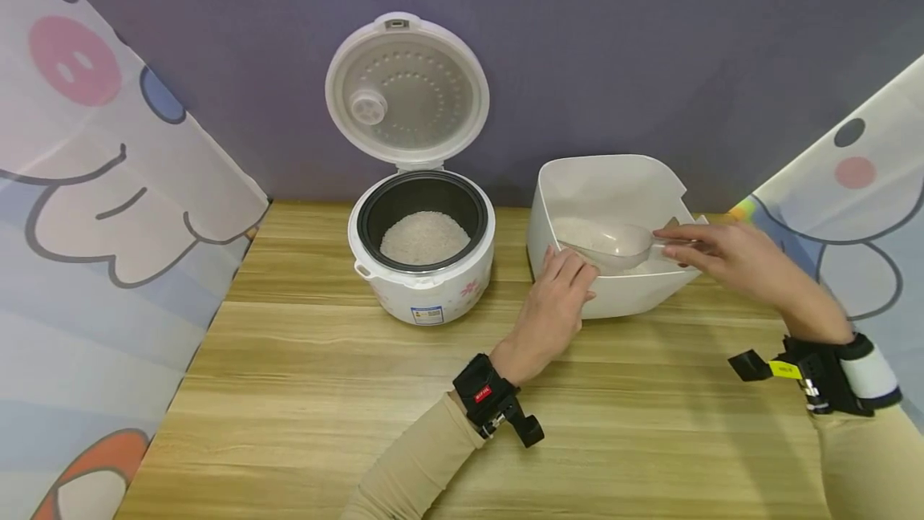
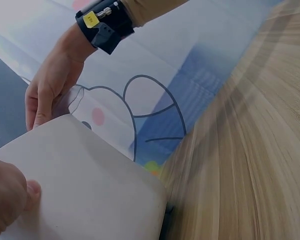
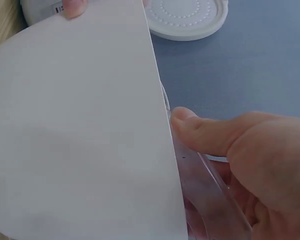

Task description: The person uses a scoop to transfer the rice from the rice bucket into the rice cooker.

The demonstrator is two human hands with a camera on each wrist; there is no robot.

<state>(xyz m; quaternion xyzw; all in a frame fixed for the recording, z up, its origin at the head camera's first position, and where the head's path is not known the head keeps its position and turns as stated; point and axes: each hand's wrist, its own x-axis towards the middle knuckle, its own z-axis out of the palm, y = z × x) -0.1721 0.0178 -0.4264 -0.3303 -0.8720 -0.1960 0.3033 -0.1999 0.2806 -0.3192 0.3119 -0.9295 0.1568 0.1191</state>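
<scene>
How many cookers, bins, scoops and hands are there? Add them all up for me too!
Cooker: 1
Bin: 1
Scoop: 1
Hands: 2, the left hand and the right hand
Total: 5
</scene>
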